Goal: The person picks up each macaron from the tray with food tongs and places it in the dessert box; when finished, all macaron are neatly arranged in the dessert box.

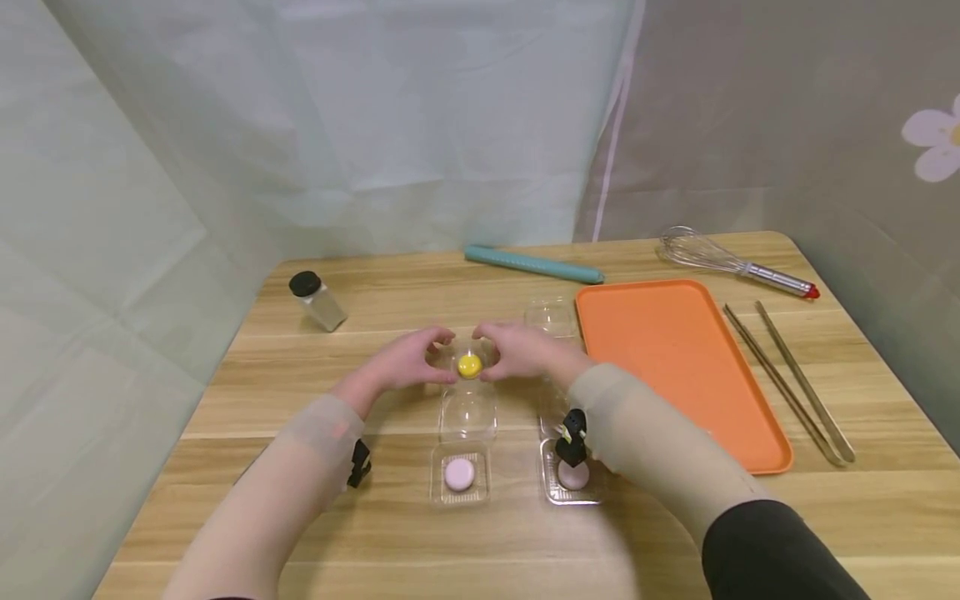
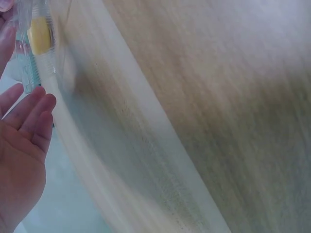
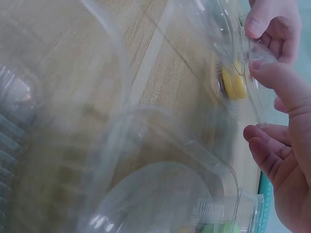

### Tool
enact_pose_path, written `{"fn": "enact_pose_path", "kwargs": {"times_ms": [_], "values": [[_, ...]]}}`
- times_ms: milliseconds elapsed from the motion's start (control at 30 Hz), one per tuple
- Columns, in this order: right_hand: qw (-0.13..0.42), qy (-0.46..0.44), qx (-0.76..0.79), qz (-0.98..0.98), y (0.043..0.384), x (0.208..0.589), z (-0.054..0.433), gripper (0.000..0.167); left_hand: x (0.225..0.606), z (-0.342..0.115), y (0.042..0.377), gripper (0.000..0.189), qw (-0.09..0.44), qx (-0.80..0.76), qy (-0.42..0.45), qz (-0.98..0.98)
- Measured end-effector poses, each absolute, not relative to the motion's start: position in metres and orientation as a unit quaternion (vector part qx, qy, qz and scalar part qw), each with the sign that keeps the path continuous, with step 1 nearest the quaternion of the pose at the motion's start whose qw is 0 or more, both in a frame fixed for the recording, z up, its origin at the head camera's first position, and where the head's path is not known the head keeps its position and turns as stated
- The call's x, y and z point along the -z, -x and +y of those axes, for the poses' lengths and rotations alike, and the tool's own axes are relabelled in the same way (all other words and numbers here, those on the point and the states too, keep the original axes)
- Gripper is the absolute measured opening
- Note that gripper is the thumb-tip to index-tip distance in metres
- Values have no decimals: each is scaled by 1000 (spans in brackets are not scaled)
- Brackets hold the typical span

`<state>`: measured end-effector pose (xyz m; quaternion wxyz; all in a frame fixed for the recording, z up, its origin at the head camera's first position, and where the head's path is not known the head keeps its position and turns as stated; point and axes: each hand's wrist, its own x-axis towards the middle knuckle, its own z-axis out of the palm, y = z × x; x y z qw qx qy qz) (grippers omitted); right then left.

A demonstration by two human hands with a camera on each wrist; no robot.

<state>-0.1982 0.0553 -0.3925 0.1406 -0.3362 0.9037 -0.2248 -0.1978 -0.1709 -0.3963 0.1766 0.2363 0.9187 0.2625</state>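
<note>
Plastic box (image 1: 470,346): small, clear, colourless, with ribbing at the base. It rests on the tabletop (image 1: 390,533), near the centre, base down. Clear plastic also shows above the contents; whether the lid is fully seated cannot be determined. Cookie (image 1: 469,367): one piece, round, bright yellow, smooth on top, with a line along its side. It lies flat inside the plastic box, surrounded by the clear walls.
</note>
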Motion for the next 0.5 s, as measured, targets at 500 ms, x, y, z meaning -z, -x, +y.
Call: {"fn": "enact_pose_path", "kwargs": {"times_ms": [500], "values": [[141,313,200,918,200,394,50,68,401,-171,203,79,174,-253,-238,921]]}}
